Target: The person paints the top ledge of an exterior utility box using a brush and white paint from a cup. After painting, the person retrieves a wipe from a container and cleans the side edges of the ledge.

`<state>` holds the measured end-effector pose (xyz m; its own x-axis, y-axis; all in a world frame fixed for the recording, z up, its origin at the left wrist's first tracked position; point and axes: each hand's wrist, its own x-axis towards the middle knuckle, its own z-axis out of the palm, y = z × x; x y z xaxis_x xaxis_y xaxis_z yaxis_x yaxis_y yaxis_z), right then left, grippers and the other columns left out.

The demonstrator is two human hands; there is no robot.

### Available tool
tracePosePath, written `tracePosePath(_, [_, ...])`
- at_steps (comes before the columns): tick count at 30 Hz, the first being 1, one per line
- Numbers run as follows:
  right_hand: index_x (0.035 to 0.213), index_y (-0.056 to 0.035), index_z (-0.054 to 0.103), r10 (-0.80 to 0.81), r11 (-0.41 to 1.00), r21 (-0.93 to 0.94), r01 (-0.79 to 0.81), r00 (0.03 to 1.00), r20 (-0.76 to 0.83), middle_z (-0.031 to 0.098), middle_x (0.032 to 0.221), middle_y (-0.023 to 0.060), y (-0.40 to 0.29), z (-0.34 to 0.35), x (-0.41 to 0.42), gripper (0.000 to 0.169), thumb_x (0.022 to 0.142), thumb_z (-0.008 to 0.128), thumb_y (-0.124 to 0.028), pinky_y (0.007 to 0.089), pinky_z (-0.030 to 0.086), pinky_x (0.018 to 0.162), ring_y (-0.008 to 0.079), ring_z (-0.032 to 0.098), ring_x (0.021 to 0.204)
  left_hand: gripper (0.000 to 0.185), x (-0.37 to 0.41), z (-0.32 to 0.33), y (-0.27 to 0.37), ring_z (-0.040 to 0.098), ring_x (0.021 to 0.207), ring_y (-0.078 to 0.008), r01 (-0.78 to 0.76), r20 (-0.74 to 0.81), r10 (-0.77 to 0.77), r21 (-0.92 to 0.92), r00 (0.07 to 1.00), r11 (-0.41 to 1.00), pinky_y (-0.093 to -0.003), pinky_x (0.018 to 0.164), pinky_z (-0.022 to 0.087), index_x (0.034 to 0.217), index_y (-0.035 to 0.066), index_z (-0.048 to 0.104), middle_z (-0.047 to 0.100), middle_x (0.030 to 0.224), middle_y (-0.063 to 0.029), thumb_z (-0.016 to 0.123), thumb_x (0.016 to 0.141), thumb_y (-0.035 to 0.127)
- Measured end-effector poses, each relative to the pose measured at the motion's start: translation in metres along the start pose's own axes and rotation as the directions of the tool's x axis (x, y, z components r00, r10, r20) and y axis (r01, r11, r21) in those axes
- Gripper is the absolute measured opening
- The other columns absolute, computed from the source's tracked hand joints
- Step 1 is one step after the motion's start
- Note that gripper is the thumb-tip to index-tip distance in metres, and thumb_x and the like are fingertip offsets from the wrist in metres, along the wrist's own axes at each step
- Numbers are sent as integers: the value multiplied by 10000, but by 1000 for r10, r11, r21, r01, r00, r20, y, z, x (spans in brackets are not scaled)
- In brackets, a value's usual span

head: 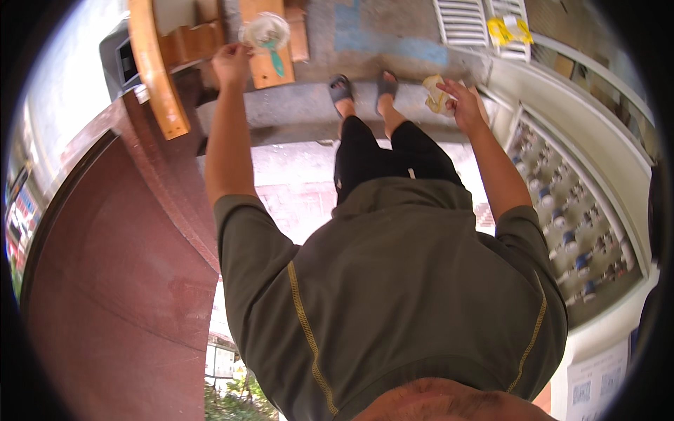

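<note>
My left hand (pixel 231 66) is at the upper left with its fingertips together beside the rim of a clear plastic bowl (pixel 267 30); whether they pinch the rim or something small is unclear. Whitish material lies in the bowl, and a green-handled tool (pixel 276 60), its head partly hidden, leans out of it. The bowl rests on an orange-brown wooden board (pixel 266 79). At the upper right, my right hand (pixel 463 105) holds a crumpled yellow-and-white piece of cloth or wrapper (pixel 436 94) between thumb and fingers.
A long wooden plank (pixel 160 87) stands left of my left hand, above a large reddish-brown panel (pixel 121 226). Yellow packaging (pixel 508 30) lies on a white slatted rack (pixel 461 21) at the upper right. An open-fronted recess with rows of meters or valves (pixel 568 237) is at the right.
</note>
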<state>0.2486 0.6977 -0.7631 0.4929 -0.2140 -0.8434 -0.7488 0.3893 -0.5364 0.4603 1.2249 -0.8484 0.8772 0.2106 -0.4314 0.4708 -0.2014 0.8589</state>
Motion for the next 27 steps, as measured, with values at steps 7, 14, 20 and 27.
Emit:
tracePosePath(7, [1316,48,514,56,998,54,-40,941,-335,661,1239,209,26,-158,-38,457,971,601,-239,216,463,631,153,579,736,47,68,34,-100,703,711,-233,179,-154,-217,-228,964,957,-333,688,644,828,-118,602,687,827,-179,618,850,-79])
tracePosePath(14, [1320,38,511,118,993,34,-114,901,-418,666,1218,206,32,-178,-77,453,966,606,-228,210,473,592,129,550,650,64,80,43,-113,708,689,-240,233,-235,-294,-255,927,938,-324,666,642,786,-116,598,687,801,-183,627,835,-86])
tracePosePath(20, [1295,38,554,97,992,-32,-118,921,-377,676,1202,192,40,-159,-73,449,957,622,-250,224,465,602,106,551,689,60,86,46,-149,701,671,-240,249,-295,-313,-233,903,940,-333,635,635,794,-93,598,676,806,-166,646,819,-67])
tracePosePath(27, [1326,49,537,87,988,-86,-127,923,-374,686,1199,156,24,-121,-63,459,966,606,-227,225,462,610,102,568,715,96,89,50,-152,707,773,-246,304,-262,-417,-378,870,874,-336,698,633,940,-97,569,669,892,-173,619,882,-40])
